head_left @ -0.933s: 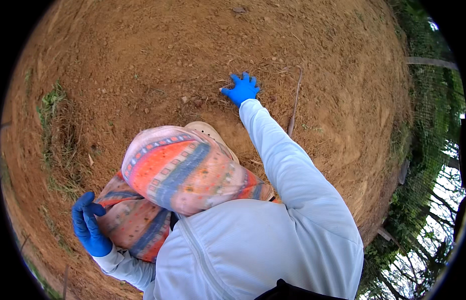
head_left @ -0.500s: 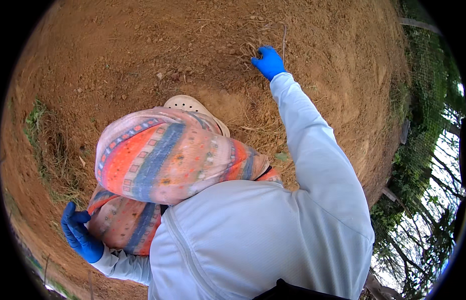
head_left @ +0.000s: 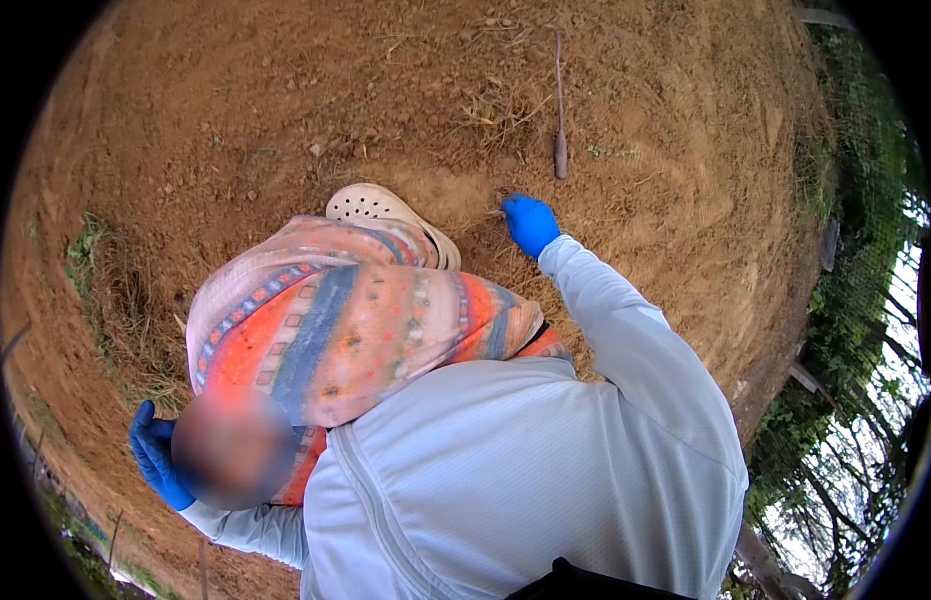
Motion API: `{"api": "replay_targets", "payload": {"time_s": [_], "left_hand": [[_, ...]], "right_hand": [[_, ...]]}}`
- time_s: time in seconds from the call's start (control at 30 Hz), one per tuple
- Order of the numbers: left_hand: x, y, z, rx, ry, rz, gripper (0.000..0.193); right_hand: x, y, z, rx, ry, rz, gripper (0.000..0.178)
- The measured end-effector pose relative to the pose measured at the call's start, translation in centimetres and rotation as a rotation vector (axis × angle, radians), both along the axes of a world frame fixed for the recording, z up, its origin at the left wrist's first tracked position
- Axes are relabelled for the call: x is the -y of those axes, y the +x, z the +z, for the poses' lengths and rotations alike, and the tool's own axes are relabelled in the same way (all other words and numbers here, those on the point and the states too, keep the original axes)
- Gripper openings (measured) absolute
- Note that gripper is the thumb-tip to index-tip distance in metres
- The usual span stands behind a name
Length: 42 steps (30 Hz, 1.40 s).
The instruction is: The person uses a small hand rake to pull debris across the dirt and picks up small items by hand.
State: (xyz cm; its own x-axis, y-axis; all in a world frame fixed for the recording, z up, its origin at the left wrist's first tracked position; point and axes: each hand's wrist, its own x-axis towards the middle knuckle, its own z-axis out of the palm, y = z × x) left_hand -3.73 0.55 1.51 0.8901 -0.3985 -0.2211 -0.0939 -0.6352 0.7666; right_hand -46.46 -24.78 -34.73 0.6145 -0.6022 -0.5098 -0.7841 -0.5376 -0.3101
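My right hand [head_left: 532,226], in a blue glove, is low over the brown soil in front of my knee. Its fingers are curled closed, with a small dark bit at their tips that I cannot make out. Just beyond it a hand tool with a thin dark shaft and a brown handle [head_left: 560,155] lies on the ground, apart from the hand. My left hand [head_left: 157,458], also gloved in blue, is beside my other leg at the lower left. Its fingers are bent but apart and seem to hold nothing; a blurred patch hides part of it.
A clump of dry grass [head_left: 500,108] lies left of the tool's shaft. My beige clog [head_left: 370,203] rests on the loose, stony soil. Weeds [head_left: 87,250] grow at the far left. A netted fence with green plants [head_left: 853,240] runs along the right.
My right hand has drawn back toward me from the dry grass clump, and the tool's handle now shows. My left hand has stayed about where it was.
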Motion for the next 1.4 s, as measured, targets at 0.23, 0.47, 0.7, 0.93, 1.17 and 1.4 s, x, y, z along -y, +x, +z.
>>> {"api": "replay_targets", "payload": {"time_s": [0.23, 0.47, 0.7, 0.93, 1.17, 1.4], "left_hand": [[-0.3, -0.2, 0.2, 0.006, -0.041, -0.009, 0.040], [-0.8, -2.0, 0.7, 0.038, -0.008, 0.021, 0.037], [-1.6, -1.7, 0.9, 0.038, -0.031, -0.007, 0.037], [-2.4, -1.6, 0.6, 0.021, -0.028, 0.046, 0.037], [-2.2, -1.5, 0.3, 0.071, -0.018, -0.005, 0.035], [-1.1, -0.4, 0.4, 0.120, 0.017, -0.138, 0.035]], "right_hand": [[12.8, 4.4, 3.6, 0.434, -0.076, -0.761, 0.027], [1.6, 7.4, 1.6, 0.462, -0.114, 0.235, 0.041], [-4.6, 6.9, -1.0, 0.144, 0.166, 0.026, 0.028], [4.5, 5.1, 1.9, 0.347, 0.009, -0.315, 0.021], [16.4, 5.7, 4.3, 0.402, -0.045, -0.608, 0.056], [10.6, 12.5, 4.3, -0.108, -0.135, 0.111, 0.070]]}}
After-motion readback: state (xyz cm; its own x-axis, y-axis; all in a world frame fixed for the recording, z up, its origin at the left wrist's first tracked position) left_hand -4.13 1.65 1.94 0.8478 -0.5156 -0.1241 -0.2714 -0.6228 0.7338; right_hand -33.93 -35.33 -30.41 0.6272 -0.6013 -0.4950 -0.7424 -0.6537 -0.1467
